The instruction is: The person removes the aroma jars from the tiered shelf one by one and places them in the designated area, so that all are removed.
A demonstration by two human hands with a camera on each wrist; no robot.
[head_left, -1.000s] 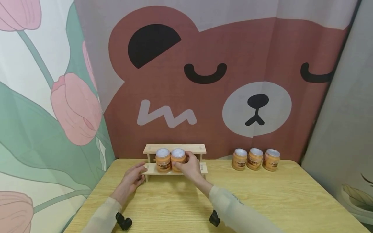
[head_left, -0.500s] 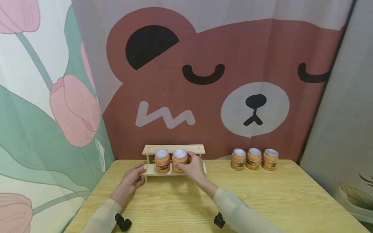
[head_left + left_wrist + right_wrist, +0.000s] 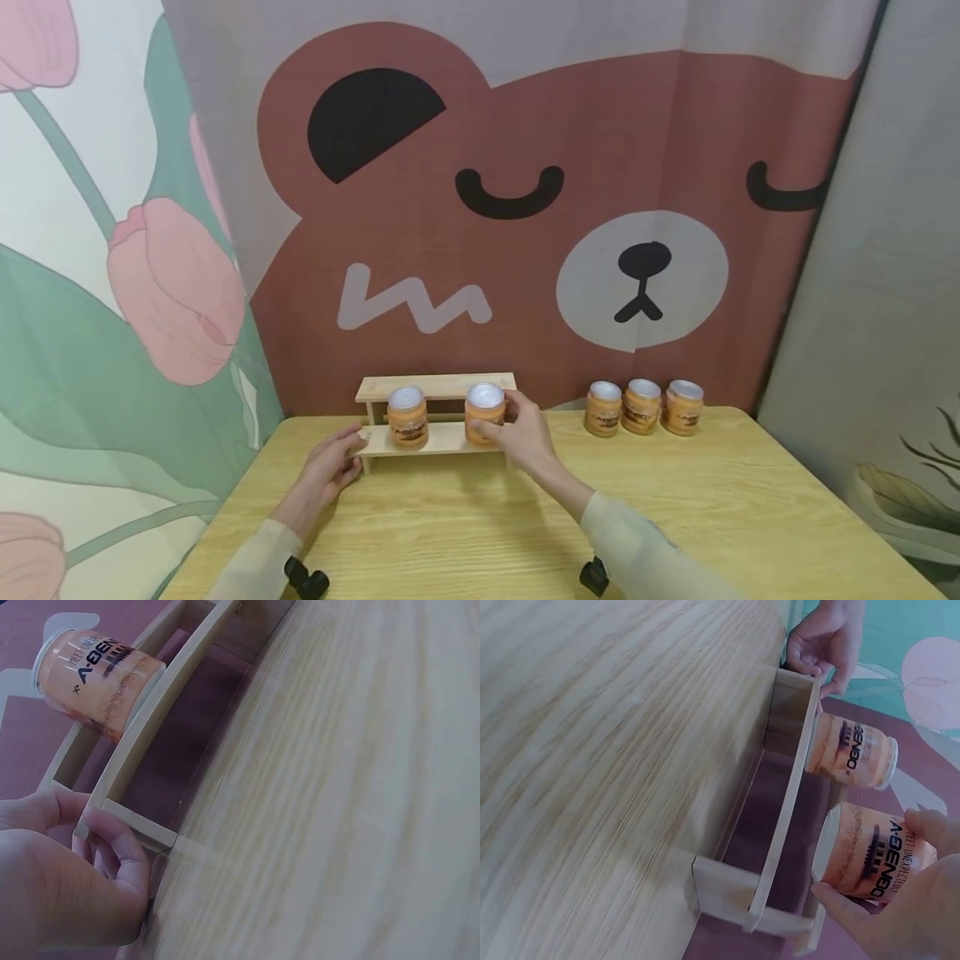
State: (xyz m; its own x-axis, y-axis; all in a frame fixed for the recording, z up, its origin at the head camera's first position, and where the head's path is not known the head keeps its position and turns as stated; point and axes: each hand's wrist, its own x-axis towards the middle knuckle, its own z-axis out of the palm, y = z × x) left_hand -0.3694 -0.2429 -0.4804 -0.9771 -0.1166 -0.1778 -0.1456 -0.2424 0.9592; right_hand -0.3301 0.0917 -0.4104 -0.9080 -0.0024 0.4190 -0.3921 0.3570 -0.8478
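A two-tier wooden shelf rack (image 3: 435,387) stands at the back of the table. My left hand (image 3: 324,468) pinches the left end of its lower board, thumb and fingers around the corner in the left wrist view. On that board, left of centre, an orange jar with a pale lid (image 3: 407,417) stands upright. My right hand (image 3: 528,433) grips a second orange jar (image 3: 881,855) over the board's right part, thumb in front and fingers behind. In the right wrist view this jar's underside partly shows, tilted from the board; whether an edge touches is unclear.
To the right of the rack, three more orange jars (image 3: 642,408) stand in a row on the wooden table (image 3: 450,533). Behind the table hangs a curtain with a bear print (image 3: 525,275). A tulip-print curtain (image 3: 172,292) hangs at the left.
My right hand has moved right with its jar, widening the gap from the other jar on the board. The left hand keeps its hold on the rack. The head view has shifted slightly.
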